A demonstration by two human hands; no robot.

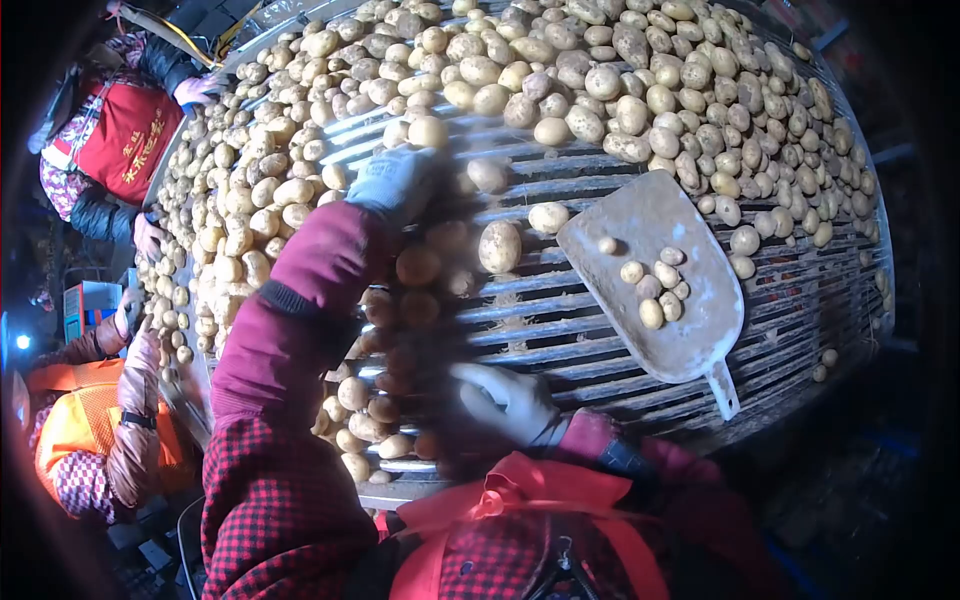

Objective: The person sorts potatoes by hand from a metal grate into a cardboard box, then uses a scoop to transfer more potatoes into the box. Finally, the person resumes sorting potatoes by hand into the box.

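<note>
Potatoes (500,247) lie loose over a slatted metal rack (560,330). My left hand (395,185), in a pale glove, reaches out over the slats, right beside a potato (428,132) at the edge of the pile. Its fingers are blurred and partly hidden, so I cannot make out a grip. Closer to my body, my gloved right hand (508,405) hovers low over the slats with fingers and thumb apart and nothing visible in it. To its right rests a worn scoop (690,325), handle towards me, holding several small potatoes (668,275).
A dense bank of potatoes (720,90) covers the far and right sides of the rack, with another heap (270,190) at the left. Two people work along the left edge: one in a red apron (125,140), one in an orange vest (85,410).
</note>
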